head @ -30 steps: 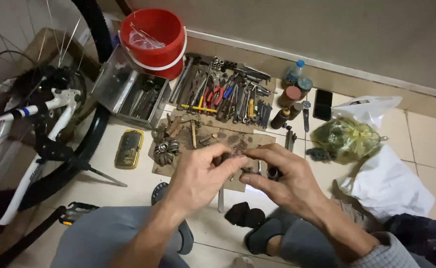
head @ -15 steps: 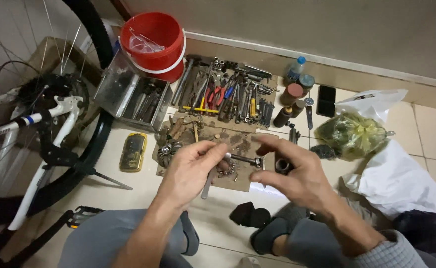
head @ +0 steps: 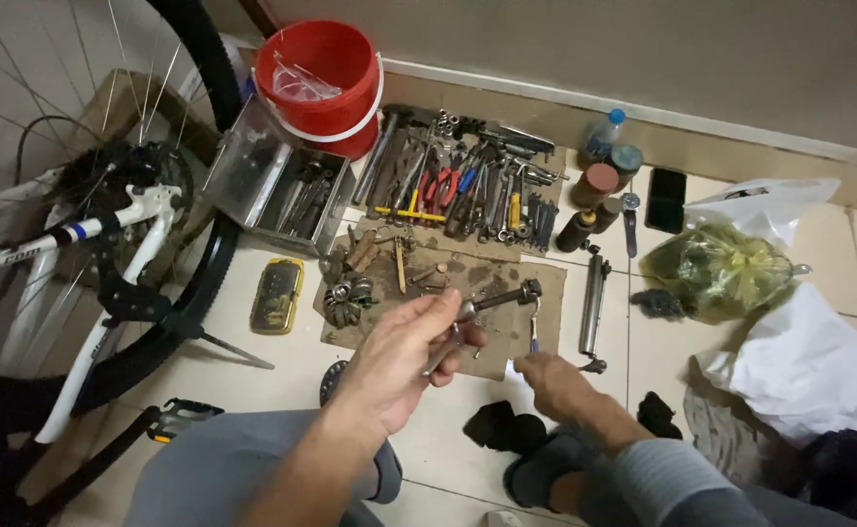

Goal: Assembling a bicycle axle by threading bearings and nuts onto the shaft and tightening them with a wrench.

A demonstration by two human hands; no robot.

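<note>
Bicycle frame (head: 67, 234) and its spoked rear wheel (head: 106, 127) fill the area far left of the brown cardboard sheet (head: 487, 322) that lies on the tiled floor (head: 253, 351), with a black pedal (head: 180, 418) low beside them. Just left of the cardboard lies a yellow handheld meter (head: 277, 294), and behind it stands an open metal tool tray (head: 272, 185) with a red bucket (head: 323, 73) at its far end. On the cardboard's left part rest a toothed sprocket cluster (head: 347, 296) and small greasy parts, probably kept on the sheet so grease stays off the tiles. Above the cardboard's middle the left hand (head: 404, 356) is raised, its grip closed round a long metal axle bolt (head: 482, 304), held up off the floor and slanted with its head toward the upper right, seemingly so the person can look it over. Behind the cardboard a row of wrenches and pliers (head: 468, 181) is laid out flat, within reach. At the cardboard's near right corner the right hand (head: 555, 383) is low at the floor; its fingers are curled near a small blue-tipped tool (head: 532, 337), and I cannot tell whether its grip holds anything. Right of the cardboard lies a slim metal pump (head: 592, 304), then a dark phone (head: 666, 199), a yellow-green plastic bag (head: 716, 268) and a white cloth (head: 799, 366).
</note>
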